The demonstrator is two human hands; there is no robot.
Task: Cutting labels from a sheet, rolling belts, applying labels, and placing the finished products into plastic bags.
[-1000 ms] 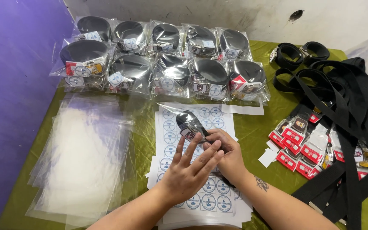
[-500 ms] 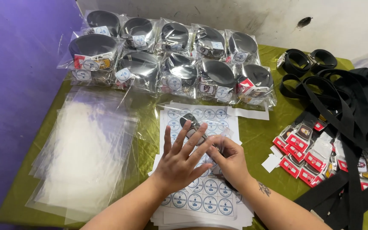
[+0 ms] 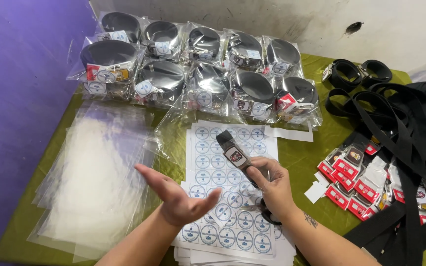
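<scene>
Lifting off the sticker sheet point(image 3: 225, 197), the left hand point(image 3: 178, 197) now hovers released, palm up — right hand point(image 3: 272, 184) grasping the belt buckle point(image 3: 233, 153), ready for bagging.

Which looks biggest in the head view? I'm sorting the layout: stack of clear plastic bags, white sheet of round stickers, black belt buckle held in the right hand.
1. Stack of clear plastic bags, largest.
2. White sheet of round stickers, partly hidden by hands.
3. Black belt buckle in the right hand, smallest.
</scene>
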